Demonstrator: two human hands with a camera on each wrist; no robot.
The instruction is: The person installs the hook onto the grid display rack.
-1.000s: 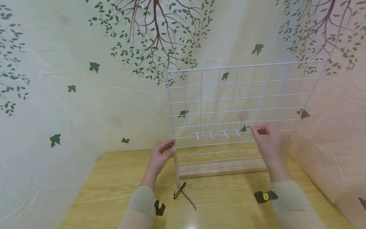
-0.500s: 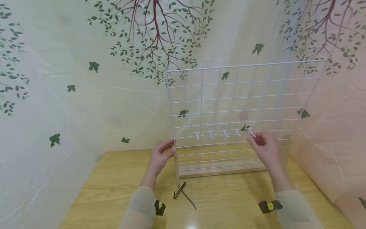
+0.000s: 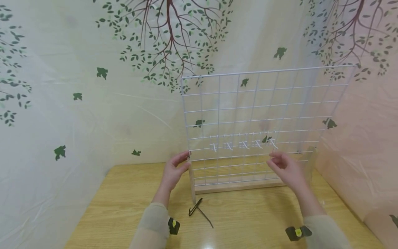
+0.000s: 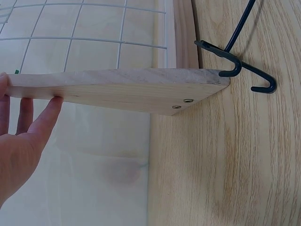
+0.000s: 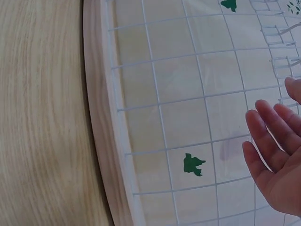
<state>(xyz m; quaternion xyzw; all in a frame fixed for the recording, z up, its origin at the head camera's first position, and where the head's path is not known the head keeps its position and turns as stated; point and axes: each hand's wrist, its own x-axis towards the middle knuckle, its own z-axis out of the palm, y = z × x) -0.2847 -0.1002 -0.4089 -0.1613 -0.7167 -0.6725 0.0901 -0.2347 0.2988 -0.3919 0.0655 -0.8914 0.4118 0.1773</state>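
From afar I had the right hand (image 3: pixel 287 169) just below the rightmost hook (image 3: pixel 273 143), its fingers loosely bent, gripping nothing; I couldn't tell whether a fingertip brushed the hook. That hook hung on the wire grid (image 3: pixel 255 107), in a row with four other hooks (image 3: pixel 244 145). The left hand (image 3: pixel 172 172) lay with relaxed fingers against the side board (image 4: pixel 117 92). I judged a steady, light touch best there, with the right fingers drawn straight back so nothing snagged the hook's tip

Grid stand (image 3: pixel 239 188) on table (image 3: pixel 124 207) | hooks (image 3: pixel 244 145) on it | hooked piece (image 4: pixel 240 26) before left end
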